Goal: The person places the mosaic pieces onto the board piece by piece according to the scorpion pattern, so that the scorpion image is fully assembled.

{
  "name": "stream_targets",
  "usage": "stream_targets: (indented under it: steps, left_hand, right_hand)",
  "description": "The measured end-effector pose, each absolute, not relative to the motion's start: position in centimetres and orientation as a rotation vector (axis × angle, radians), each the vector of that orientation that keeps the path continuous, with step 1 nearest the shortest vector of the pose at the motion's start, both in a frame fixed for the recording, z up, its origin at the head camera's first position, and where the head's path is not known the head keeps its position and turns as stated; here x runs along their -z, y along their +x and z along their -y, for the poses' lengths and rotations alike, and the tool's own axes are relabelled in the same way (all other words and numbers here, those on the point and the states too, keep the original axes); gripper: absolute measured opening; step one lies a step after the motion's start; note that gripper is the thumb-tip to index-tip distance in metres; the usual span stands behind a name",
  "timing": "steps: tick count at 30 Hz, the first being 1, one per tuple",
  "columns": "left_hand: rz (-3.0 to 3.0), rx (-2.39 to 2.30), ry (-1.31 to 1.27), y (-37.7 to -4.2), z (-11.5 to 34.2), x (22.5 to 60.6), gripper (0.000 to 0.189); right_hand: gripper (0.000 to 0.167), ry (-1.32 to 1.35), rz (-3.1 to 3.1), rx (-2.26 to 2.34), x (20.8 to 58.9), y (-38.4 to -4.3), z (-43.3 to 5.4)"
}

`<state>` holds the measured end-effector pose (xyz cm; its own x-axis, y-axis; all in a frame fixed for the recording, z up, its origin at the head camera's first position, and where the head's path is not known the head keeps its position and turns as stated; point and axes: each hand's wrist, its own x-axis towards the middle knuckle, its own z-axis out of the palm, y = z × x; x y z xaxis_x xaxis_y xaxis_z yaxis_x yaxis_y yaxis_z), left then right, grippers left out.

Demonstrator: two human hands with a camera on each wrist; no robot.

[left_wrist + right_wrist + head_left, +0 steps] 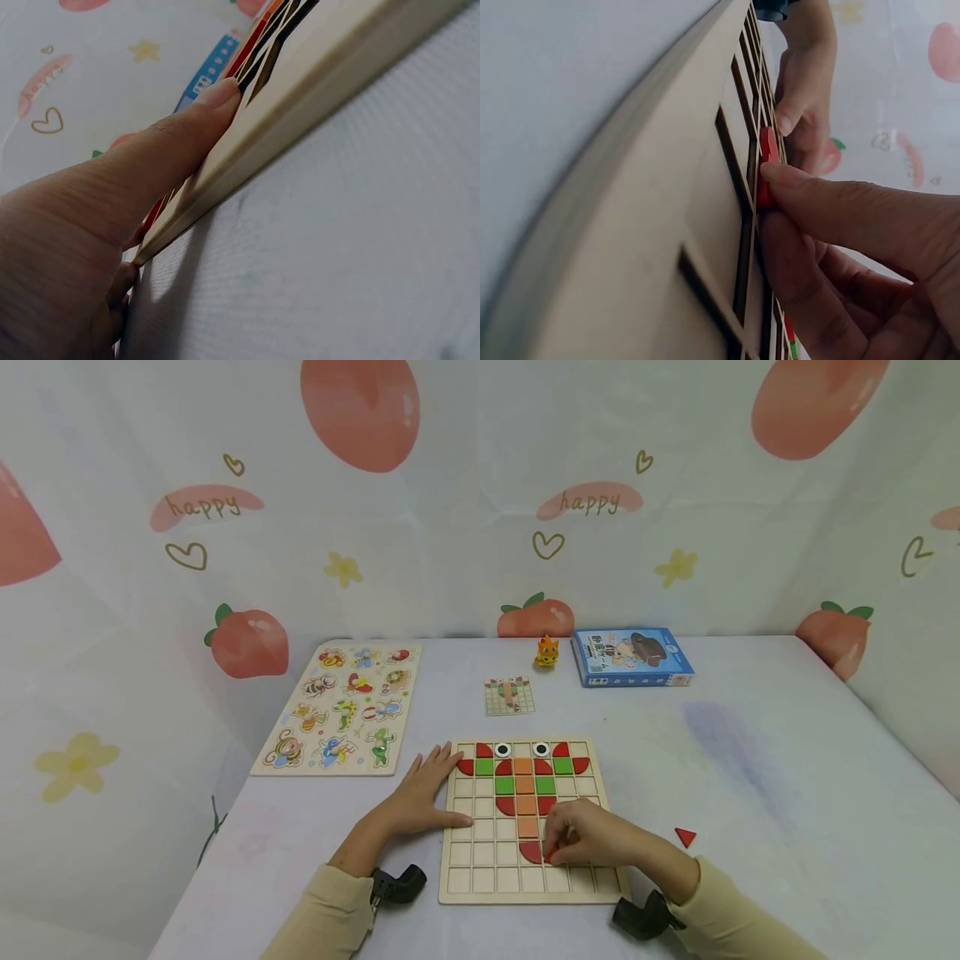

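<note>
A wooden grid board lies on the table, with red quarter-circles, green squares, orange squares and two eye pieces set in its cells. My left hand rests on the board's left side, fingers spread, thumb over the edge; the left wrist view shows the thumb lying straight along the rim. My right hand pinches a small red piece between thumb and finger, low over the board. Its shape is mostly hidden by the fingers. Just left of it sits a red quarter-circle below the orange column.
A loose red triangle lies right of the board. Behind the board stand a small pattern card, an orange-yellow toy figure and a blue box. An insect picture puzzle board lies at the left.
</note>
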<state>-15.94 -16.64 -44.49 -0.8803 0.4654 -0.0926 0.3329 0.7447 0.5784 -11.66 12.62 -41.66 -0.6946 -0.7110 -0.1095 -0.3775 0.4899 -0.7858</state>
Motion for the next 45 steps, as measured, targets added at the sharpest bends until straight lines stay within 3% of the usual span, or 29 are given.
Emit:
stream_targets:
  steps: [33, 45]
  left_hand:
    - [-2.723, -0.829, 0.643, -15.9, 16.7, 44.5, 0.102]
    - [-2.717, -0.842, 0.644, -15.9, 16.7, 44.6, 0.102]
  right_hand:
    - [0.008, -0.856, -2.379, 1.071, 41.4, -10.7, -12.2]
    - [0.017, -0.798, -2.434, 1.085, 40.7, -10.9, -14.1]
